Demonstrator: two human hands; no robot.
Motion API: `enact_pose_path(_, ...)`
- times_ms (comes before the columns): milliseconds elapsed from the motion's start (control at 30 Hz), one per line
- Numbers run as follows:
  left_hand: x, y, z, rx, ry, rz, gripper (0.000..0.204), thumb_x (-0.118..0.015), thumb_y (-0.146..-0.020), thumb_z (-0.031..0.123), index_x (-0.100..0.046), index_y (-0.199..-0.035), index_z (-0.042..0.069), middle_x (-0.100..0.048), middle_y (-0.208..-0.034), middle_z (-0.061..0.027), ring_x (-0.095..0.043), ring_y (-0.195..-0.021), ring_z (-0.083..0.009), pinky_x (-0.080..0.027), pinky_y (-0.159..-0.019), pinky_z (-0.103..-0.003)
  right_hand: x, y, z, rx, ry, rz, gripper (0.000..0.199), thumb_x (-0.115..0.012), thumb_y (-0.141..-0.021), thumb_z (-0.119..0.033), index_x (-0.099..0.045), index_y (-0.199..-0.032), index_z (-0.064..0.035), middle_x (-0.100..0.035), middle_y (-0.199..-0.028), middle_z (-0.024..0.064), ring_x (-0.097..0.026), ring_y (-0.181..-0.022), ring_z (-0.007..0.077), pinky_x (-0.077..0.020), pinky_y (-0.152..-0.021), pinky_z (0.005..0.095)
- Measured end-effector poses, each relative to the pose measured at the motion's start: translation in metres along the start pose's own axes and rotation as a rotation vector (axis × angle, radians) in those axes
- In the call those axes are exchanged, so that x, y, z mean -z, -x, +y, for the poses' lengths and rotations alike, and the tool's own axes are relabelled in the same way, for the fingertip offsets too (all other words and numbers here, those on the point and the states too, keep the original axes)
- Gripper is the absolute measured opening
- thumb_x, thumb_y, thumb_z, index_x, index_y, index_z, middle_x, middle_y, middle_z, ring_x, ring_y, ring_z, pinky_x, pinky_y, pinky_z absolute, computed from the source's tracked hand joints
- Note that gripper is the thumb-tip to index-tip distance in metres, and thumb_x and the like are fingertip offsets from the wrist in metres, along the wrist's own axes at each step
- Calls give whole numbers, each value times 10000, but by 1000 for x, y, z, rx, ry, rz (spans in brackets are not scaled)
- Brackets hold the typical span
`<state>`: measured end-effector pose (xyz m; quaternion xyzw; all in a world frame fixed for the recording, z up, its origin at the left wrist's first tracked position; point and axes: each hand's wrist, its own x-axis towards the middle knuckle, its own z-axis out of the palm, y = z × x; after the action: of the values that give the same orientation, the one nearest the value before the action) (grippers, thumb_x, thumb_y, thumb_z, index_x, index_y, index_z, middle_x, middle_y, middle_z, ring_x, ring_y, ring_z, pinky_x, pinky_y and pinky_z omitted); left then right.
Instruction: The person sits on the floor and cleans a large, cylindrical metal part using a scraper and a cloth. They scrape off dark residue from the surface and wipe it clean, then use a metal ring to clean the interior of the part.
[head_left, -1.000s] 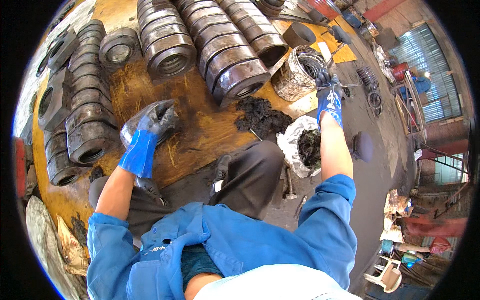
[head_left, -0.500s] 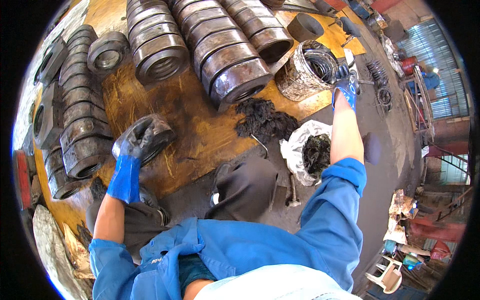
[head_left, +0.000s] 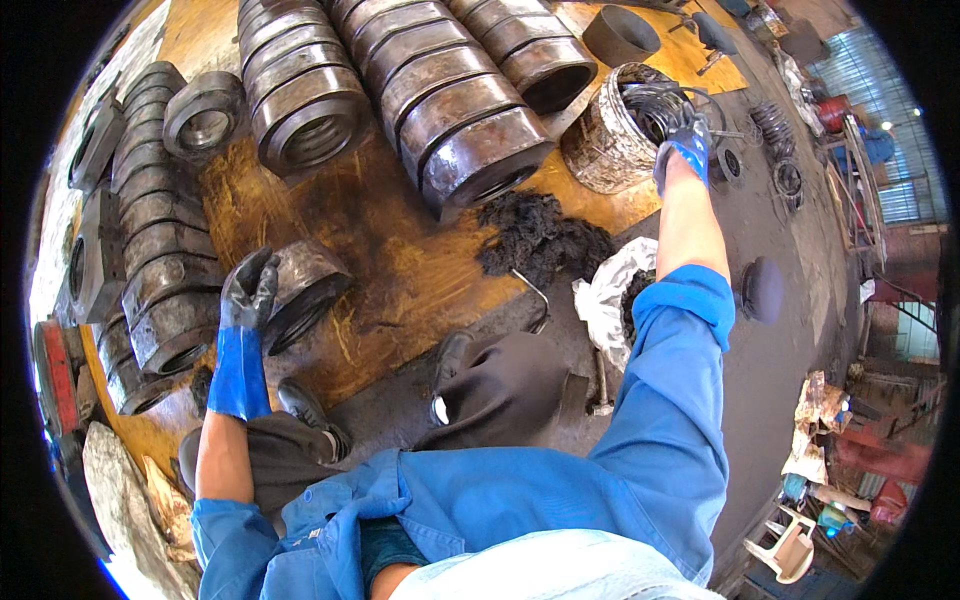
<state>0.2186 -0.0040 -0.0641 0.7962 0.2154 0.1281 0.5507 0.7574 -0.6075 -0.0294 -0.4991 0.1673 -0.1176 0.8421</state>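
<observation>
My left hand (head_left: 250,290), in a blue glove with a dark grey grip, is beside the left edge of a large steel nut (head_left: 312,272) lying on the stained yellow sheet. Its fingers are loosely bent and apart, holding nothing; whether it touches the nut I cannot tell. At the right rim of a dirty white bucket (head_left: 597,140), my gloved right hand (head_left: 684,147) is closed on a thin dark ring (head_left: 719,112) that arcs out past the fingers. Several similar dark rings (head_left: 645,108) fill the bucket. The fingertips of the right hand are partly hidden.
Long rows of steel nuts (head_left: 465,150) lie across the yellow sheet (head_left: 400,300). Black fibrous waste (head_left: 540,235) sits nearer me, with a white bag (head_left: 600,305) and a bent metal rod (head_left: 540,300) close by. Coiled springs (head_left: 772,128) are on the floor at right.
My left hand has come off the top of the nut to its left side. My right hand has drawn slightly nearer, and a thin ring now shows at its fingers.
</observation>
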Motion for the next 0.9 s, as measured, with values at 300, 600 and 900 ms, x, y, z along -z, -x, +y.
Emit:
enact_pose_path(300,6,3,-10,46,-32,-40,411,-601,-981,137,-534,-1353,-24,-650,-1257,-148,-620,-1159,-211,-469,-1016,-330,42,0,17,27,278,-90,332,-467,-1039,-272,-620,-1165,-6,-702,-1134,132,-674,-925,245,-533,-742,373)
enact_pose_path(600,11,6,-1,-51,-237,9,390,-615,-978,175,-578,-1315,-18,-662,-1238,-143,-617,-1146,-223,-468,-1009,-345,54,95,-7,165,607,-214,72,-543,-1006,-162,-564,-940,-144,-688,-737,89,-533,-504,99,-353,-409,240)
enact_pose_path(900,43,10,-59,-90,-335,171,435,-576,-978,119,-507,-1382,-28,-580,-1350,-175,-604,-1138,-235,-493,-988,-339,26,184,-2,268,755,-327,197,-569,-1004,-208,-625,-1003,-19,-710,-789,95,-626,-607,133,-503,-545,270)
